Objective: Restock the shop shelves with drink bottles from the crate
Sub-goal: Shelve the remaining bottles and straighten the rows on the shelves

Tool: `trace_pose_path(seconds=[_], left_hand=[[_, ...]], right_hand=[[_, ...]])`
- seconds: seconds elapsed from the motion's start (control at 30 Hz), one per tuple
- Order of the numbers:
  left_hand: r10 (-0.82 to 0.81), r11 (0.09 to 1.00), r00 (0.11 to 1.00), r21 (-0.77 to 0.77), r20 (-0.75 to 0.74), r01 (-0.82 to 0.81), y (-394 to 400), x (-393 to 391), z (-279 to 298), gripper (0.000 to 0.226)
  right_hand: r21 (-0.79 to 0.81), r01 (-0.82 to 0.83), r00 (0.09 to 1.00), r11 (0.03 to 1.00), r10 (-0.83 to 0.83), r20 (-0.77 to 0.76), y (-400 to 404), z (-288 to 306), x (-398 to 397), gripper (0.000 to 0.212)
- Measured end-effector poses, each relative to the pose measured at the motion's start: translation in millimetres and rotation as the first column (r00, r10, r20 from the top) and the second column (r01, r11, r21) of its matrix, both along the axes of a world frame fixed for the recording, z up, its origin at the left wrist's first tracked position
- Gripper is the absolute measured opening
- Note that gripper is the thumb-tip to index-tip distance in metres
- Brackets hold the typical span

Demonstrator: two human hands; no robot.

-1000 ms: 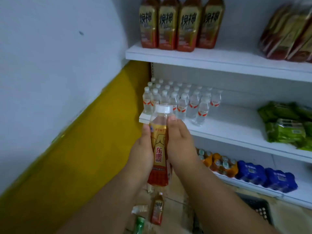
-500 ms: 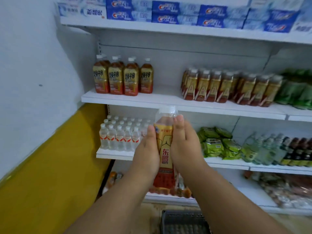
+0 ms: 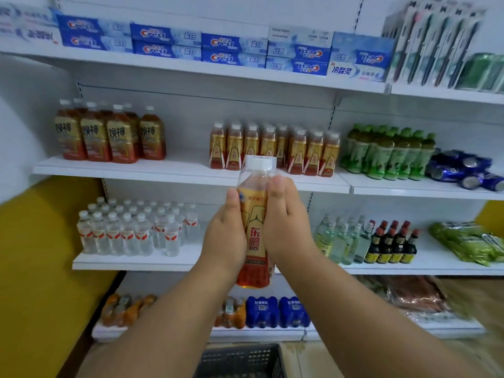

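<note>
Upright orange drink bottle (image 3: 255, 236) clamped between left hand (image 3: 225, 236) and right hand (image 3: 286, 227), white cap above fingertips, matching bottles (image 3: 275, 151) on far shelf (image 3: 163, 170).

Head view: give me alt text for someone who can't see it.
Both hands, left hand and right hand, hold an upright gold-labelled drink bottle before white shop shelves, facing a row of matching bottles. A dark crate sits below.

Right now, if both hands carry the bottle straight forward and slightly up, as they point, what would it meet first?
Probably the row of matching gold-label drink bottles on the second shelf. The held bottle, pressed between the left hand and the right hand, has its cap overlapping that row. Depth is unclear.
</note>
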State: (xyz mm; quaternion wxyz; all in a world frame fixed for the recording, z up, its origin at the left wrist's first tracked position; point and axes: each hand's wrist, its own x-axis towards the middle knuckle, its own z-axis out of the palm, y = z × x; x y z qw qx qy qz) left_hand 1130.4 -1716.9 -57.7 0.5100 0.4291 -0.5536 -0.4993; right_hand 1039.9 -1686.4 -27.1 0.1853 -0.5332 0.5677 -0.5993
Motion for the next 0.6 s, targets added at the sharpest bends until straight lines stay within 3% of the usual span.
trace_pose_path(seconds=[0.13, 0.23, 0.33, 0.4, 0.53, 0.6], left_hand=[[0.025, 1.0, 0.999, -0.007, 0.032, -0.025, 11, -41, -1, 0.066], [0.07, 0.997, 0.997, -0.019, 0.022, -0.07, 3, -61, 2, 0.083], [0.067, 0.997, 0.997, -0.033, 0.038, -0.066, -15, -75, 4, 0.096], [0.061, 0.997, 0.996, -0.059, 0.068, -0.057, -30, -81, 2, 0.085], [-0.006, 0.988, 0.976, -0.151, 0.216, 0.039, -66, -90, -5, 0.041], [-0.032, 0.973, 0.96, -0.209, 0.277, 0.093, -93, -99, -10, 0.038]], right_hand=[[0.058, -0.135, 0.989, 0.989, 0.138, -0.059, 12, -1, -50, 0.052], [0.119, -0.192, 0.975, 0.974, 0.203, -0.095, 6, 2, -80, 0.033], [0.132, -0.243, 0.965, 0.961, 0.253, -0.067, -14, 3, -102, 0.035], [0.113, -0.247, 0.965, 0.962, 0.255, -0.064, -30, 3, -110, 0.039], [0.072, -0.203, 0.976, 0.976, 0.208, -0.063, -72, 4, -132, 0.024], [0.048, -0.148, 0.985, 0.988, 0.152, -0.084, -98, 5, -146, 0.026]])
